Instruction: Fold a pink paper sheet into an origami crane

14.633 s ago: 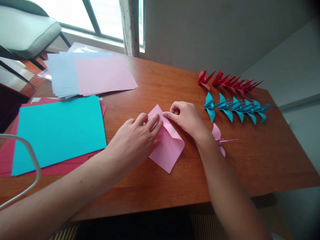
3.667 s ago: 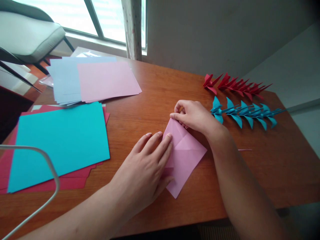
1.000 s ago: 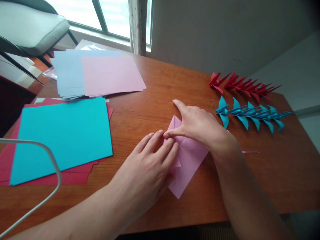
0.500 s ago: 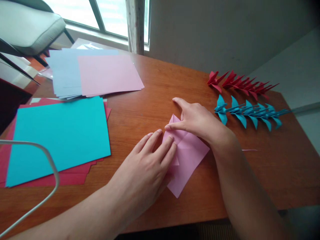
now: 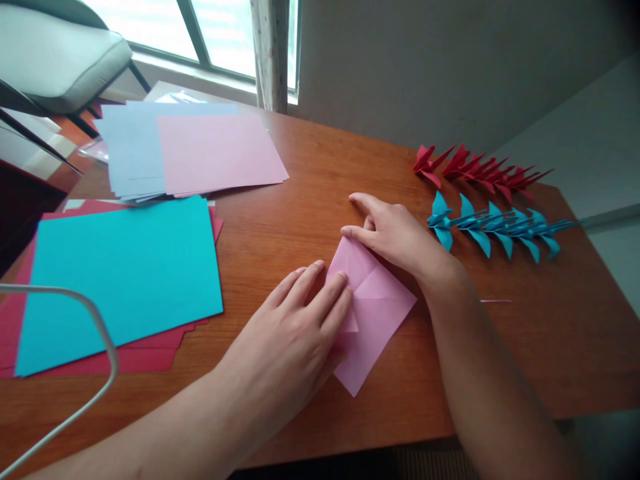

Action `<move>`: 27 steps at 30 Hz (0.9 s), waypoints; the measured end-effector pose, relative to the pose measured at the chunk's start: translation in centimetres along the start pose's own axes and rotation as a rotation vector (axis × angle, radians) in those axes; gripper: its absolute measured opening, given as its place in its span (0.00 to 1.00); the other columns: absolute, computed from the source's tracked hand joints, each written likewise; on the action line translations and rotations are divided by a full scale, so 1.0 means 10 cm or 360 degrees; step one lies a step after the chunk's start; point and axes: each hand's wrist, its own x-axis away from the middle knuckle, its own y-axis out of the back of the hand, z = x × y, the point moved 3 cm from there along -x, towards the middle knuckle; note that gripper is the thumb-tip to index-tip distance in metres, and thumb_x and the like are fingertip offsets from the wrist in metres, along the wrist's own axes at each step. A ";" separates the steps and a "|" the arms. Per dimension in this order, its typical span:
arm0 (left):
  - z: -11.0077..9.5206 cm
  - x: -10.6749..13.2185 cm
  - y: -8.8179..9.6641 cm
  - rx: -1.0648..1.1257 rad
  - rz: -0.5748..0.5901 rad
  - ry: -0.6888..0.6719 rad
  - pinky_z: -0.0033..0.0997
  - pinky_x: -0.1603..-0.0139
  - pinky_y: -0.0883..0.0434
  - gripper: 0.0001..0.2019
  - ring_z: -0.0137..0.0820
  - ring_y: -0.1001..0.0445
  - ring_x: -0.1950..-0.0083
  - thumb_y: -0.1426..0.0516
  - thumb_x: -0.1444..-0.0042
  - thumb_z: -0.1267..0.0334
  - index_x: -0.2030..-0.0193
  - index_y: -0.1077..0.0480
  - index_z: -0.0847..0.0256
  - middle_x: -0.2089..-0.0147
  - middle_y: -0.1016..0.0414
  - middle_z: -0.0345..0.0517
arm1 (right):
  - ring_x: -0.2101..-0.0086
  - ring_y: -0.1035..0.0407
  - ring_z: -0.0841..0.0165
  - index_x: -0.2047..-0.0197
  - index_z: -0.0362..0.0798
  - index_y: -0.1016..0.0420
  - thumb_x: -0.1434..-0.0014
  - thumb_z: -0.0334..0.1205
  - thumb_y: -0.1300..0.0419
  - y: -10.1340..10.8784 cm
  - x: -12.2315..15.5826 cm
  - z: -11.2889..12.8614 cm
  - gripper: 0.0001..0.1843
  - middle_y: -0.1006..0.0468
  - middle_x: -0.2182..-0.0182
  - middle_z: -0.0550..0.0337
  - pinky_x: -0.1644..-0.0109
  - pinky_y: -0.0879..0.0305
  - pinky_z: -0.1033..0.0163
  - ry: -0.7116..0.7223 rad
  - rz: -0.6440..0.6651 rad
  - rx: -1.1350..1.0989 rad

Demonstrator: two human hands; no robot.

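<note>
A pink sheet of origami paper (image 5: 379, 303) lies on the table, turned like a diamond, with crease lines and a folded flap on its left side. My left hand (image 5: 297, 327) holds it down by that flap. Two of its fingertips press on the paper while the other two reach past its left edge; the thumb is mostly hidden. At the paper's top corner, my right hand (image 5: 400, 237) has its thumb tip touching or just over the point. Its index finger stretches away from the thumb, and nothing shows between them.
Turquoise sheets (image 5: 125, 280) lie over red sheets (image 5: 150, 357) at left, with a white cable (image 5: 107, 340) in front. Pink (image 5: 220, 153) and pale blue sheets (image 5: 133, 147) lie behind. Red (image 5: 480, 167) and blue folded paper cranes (image 5: 490, 223) line the right. A thin pink strip (image 5: 495, 301) lies nearby.
My right thumb has drawn back from the upper part of the paper to its top corner, uncovering the creases there. My left hand has stayed in place.
</note>
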 end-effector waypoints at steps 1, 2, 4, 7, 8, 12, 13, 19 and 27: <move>0.00 0.00 0.00 -0.0016 -0.0003 -0.0006 0.54 0.29 0.39 0.26 0.54 0.40 0.27 0.50 0.32 0.58 0.30 0.37 0.66 0.27 0.37 0.54 | 0.58 0.23 0.59 0.33 0.47 0.32 0.36 0.44 0.36 0.00 0.01 0.01 0.30 0.17 0.57 0.52 0.53 0.32 0.58 -0.0004 0.0008 0.0002; -0.01 0.00 0.01 -0.0034 -0.0007 -0.0017 0.54 0.30 0.38 0.26 0.54 0.40 0.27 0.50 0.32 0.58 0.31 0.37 0.66 0.27 0.37 0.55 | 0.58 0.23 0.59 0.33 0.48 0.32 0.36 0.44 0.36 0.01 0.02 0.02 0.31 0.17 0.57 0.52 0.54 0.32 0.58 -0.0010 0.0012 0.0000; -0.01 -0.01 0.01 -0.0067 -0.0018 -0.0033 0.53 0.30 0.37 0.25 0.55 0.38 0.28 0.50 0.32 0.59 0.32 0.36 0.68 0.28 0.36 0.57 | 0.59 0.23 0.59 0.32 0.48 0.33 0.37 0.46 0.36 0.02 0.05 0.04 0.32 0.17 0.59 0.53 0.56 0.32 0.58 -0.0021 0.0030 -0.0010; -0.01 -0.02 0.03 -0.0085 -0.0034 -0.0039 0.53 0.31 0.36 0.25 0.54 0.36 0.29 0.49 0.33 0.60 0.32 0.35 0.68 0.29 0.35 0.57 | 0.61 0.24 0.58 0.31 0.48 0.35 0.41 0.48 0.33 0.01 0.07 0.07 0.38 0.18 0.62 0.55 0.60 0.33 0.58 -0.0030 0.0095 0.0003; -0.01 -0.02 0.03 -0.0087 -0.0038 -0.0036 0.53 0.31 0.36 0.25 0.54 0.36 0.30 0.49 0.33 0.60 0.32 0.35 0.68 0.29 0.35 0.58 | 0.61 0.24 0.58 0.31 0.48 0.35 0.43 0.49 0.32 0.01 0.08 0.07 0.39 0.18 0.62 0.55 0.60 0.33 0.58 -0.0036 0.0111 0.0015; -0.03 -0.01 0.04 -0.0109 -0.0077 -0.0048 0.53 0.33 0.33 0.23 0.53 0.33 0.31 0.48 0.32 0.61 0.34 0.33 0.68 0.31 0.32 0.57 | 0.61 0.24 0.57 0.30 0.49 0.37 0.43 0.50 0.32 0.00 0.07 0.07 0.41 0.18 0.61 0.54 0.61 0.33 0.58 -0.0064 0.0125 0.0039; -0.04 0.00 0.04 -0.0117 -0.0087 -0.0053 0.52 0.34 0.32 0.22 0.53 0.32 0.32 0.49 0.32 0.62 0.35 0.32 0.68 0.32 0.30 0.57 | 0.61 0.24 0.57 0.30 0.49 0.37 0.43 0.50 0.32 0.00 0.07 0.06 0.42 0.18 0.61 0.53 0.61 0.33 0.58 -0.0067 0.0132 0.0039; -0.07 0.00 0.04 -0.0113 -0.0094 -0.0063 0.49 0.35 0.30 0.19 0.51 0.29 0.34 0.47 0.33 0.64 0.38 0.28 0.66 0.34 0.28 0.55 | 0.59 0.23 0.56 0.29 0.49 0.38 0.43 0.52 0.33 0.00 0.07 0.06 0.42 0.17 0.57 0.51 0.61 0.33 0.59 -0.0054 0.0140 0.0065; -0.04 0.02 0.01 -0.0016 -0.0033 -0.0019 0.52 0.29 0.35 0.19 0.52 0.34 0.30 0.47 0.33 0.60 0.40 0.27 0.64 0.31 0.31 0.55 | 0.49 0.24 0.47 0.26 0.47 0.44 0.46 0.60 0.32 -0.04 0.13 0.19 0.52 0.18 0.50 0.42 0.50 0.30 0.52 -0.0095 0.0146 0.0352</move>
